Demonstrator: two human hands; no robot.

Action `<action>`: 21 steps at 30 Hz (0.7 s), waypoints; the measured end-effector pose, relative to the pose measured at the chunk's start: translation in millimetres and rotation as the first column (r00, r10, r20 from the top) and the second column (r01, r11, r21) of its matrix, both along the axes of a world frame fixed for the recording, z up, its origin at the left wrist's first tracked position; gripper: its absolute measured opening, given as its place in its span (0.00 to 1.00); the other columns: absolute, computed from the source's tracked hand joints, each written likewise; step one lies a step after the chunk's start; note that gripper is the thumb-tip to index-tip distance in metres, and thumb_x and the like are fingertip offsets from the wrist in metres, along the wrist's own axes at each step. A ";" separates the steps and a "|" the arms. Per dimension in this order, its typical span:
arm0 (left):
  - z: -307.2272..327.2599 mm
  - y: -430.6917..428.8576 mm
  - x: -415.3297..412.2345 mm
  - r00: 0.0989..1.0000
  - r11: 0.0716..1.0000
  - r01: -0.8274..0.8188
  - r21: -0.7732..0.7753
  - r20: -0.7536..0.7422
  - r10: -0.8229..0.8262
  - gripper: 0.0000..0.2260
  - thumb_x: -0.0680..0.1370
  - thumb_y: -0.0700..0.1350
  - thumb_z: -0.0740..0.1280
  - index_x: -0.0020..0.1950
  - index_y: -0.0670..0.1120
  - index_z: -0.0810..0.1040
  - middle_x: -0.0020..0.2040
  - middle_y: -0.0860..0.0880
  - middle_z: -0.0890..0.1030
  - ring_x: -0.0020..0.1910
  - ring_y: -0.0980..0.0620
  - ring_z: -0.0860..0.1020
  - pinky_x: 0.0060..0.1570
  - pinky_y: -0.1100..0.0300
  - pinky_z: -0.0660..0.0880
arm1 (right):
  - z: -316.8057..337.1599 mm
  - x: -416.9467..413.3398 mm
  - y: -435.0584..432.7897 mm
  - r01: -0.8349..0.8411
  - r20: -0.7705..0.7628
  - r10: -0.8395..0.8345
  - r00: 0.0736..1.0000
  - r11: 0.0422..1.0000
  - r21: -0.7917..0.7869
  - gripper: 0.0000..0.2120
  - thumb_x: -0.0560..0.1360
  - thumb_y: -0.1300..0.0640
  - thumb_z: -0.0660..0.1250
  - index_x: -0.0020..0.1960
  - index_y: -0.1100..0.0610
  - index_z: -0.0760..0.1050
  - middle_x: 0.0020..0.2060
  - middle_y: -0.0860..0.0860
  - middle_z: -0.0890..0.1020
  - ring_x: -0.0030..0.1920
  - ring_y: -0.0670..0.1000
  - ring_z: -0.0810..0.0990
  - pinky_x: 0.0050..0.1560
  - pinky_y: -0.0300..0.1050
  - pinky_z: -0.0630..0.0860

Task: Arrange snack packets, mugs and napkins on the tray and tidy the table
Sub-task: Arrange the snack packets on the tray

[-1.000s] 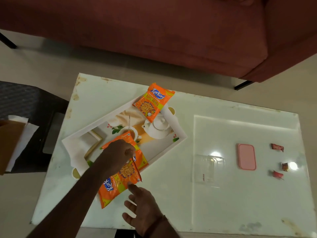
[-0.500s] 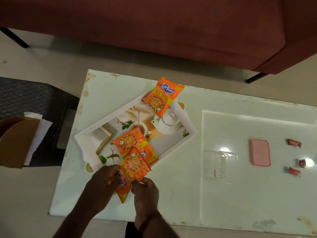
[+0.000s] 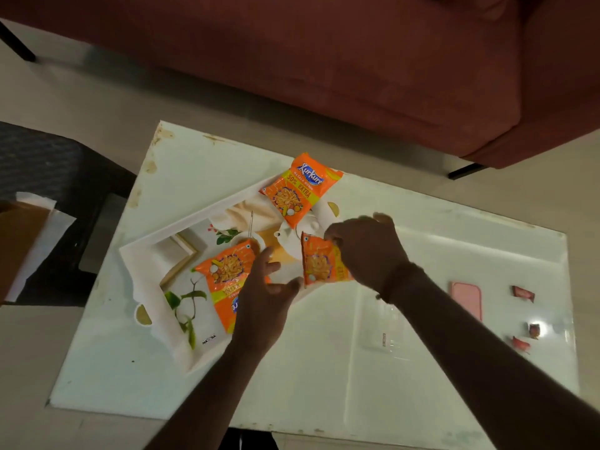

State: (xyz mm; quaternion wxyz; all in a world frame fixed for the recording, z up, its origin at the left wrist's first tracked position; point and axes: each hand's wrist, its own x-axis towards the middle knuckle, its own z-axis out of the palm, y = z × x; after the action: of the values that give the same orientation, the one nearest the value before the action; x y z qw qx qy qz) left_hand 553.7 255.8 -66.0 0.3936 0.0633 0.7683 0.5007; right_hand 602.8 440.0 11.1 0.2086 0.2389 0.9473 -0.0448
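A white printed tray [image 3: 181, 227] lies at an angle on the left half of the table. One orange snack packet [image 3: 298, 190] rests on its far corner. A second orange packet [image 3: 224, 277] lies flat in the tray's middle. My left hand [image 3: 264, 300] hovers over that packet's right edge with fingers spread, holding nothing. My right hand [image 3: 363, 248] pinches the top of a third orange packet [image 3: 319, 264] over the tray's right side. No mugs or napkins show on the tray.
A pink lid [image 3: 467, 302] and a clear plastic box [image 3: 386, 329] lie on the white table [image 3: 324, 378] to the right. Three small red sweet wrappers [image 3: 522, 293] sit near the right edge. A maroon sofa [image 3: 324, 60] stands beyond; a dark chair with papers [image 3: 39, 241] is at left.
My right hand has lifted one packet off the pair and carried it right and further away. My left hand let go and now hovers spread over the remaining packet.
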 end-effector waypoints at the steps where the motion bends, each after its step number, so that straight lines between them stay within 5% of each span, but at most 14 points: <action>1: -4.3 12.1 -1.8 0.999 1.000 0.023 -0.021 0.038 -0.023 0.25 0.72 0.50 0.74 0.67 0.52 0.72 0.58 0.51 0.81 0.50 0.52 0.83 0.48 0.49 0.82 | -0.3 -8.8 8.4 -0.076 0.050 0.074 0.996 0.997 0.025 0.17 0.78 0.57 0.57 0.61 0.44 0.77 0.55 0.48 0.82 0.60 0.54 0.77 0.71 0.55 0.56; 5: -13.9 50.9 -5.5 0.967 1.000 -0.009 -0.004 0.255 0.010 0.27 0.71 0.49 0.72 0.68 0.41 0.72 0.53 0.43 0.84 0.49 0.47 0.84 0.55 0.44 0.79 | -14.6 -46.5 20.8 -0.276 0.177 0.255 0.951 0.956 0.103 0.17 0.81 0.57 0.54 0.60 0.49 0.79 0.57 0.50 0.82 0.64 0.56 0.73 0.76 0.62 0.50; 9: -19.5 72.2 -7.9 0.988 0.997 0.072 -0.024 0.136 -0.068 0.27 0.71 0.50 0.73 0.68 0.48 0.71 0.55 0.45 0.84 0.53 0.47 0.83 0.57 0.46 0.78 | -42.4 -65.9 20.5 -0.313 0.223 0.278 0.934 0.940 0.137 0.15 0.82 0.55 0.53 0.56 0.52 0.79 0.56 0.51 0.82 0.68 0.58 0.70 0.76 0.63 0.49; 12: -23.5 78.5 -7.8 0.992 0.993 0.116 -0.008 0.040 -0.116 0.24 0.72 0.47 0.72 0.67 0.50 0.71 0.58 0.50 0.83 0.57 0.50 0.80 0.58 0.49 0.77 | -63.6 -62.1 21.4 -0.300 0.102 0.286 0.953 0.937 0.180 0.14 0.82 0.52 0.55 0.58 0.52 0.79 0.58 0.53 0.81 0.67 0.58 0.71 0.74 0.60 0.55; 18: -29.2 77.8 -5.6 0.975 0.980 0.197 -0.036 -0.101 -0.200 0.31 0.74 0.46 0.73 0.73 0.48 0.64 0.64 0.49 0.79 0.63 0.49 0.77 0.57 0.64 0.71 | -88.1 -18.7 5.4 -0.086 -0.416 0.165 0.894 0.976 0.203 0.14 0.76 0.52 0.71 0.59 0.57 0.80 0.59 0.57 0.81 0.62 0.60 0.78 0.64 0.59 0.72; 21: -22.8 65.0 -2.2 0.928 0.942 0.312 -0.122 -0.172 -0.330 0.32 0.77 0.45 0.70 0.77 0.45 0.60 0.70 0.46 0.74 0.68 0.49 0.72 0.57 0.72 0.63 | -102.0 11.6 -19.8 -0.054 -0.384 0.113 0.917 0.985 0.161 0.22 0.78 0.51 0.68 0.69 0.57 0.74 0.70 0.58 0.74 0.72 0.62 0.69 0.71 0.61 0.65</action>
State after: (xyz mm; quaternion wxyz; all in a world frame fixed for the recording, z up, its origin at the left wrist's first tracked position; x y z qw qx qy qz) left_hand 551.6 320.8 -88.8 0.3976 0.2173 0.8040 0.3850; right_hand 614.4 420.2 -90.9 -0.0011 0.1989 0.9799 -0.0128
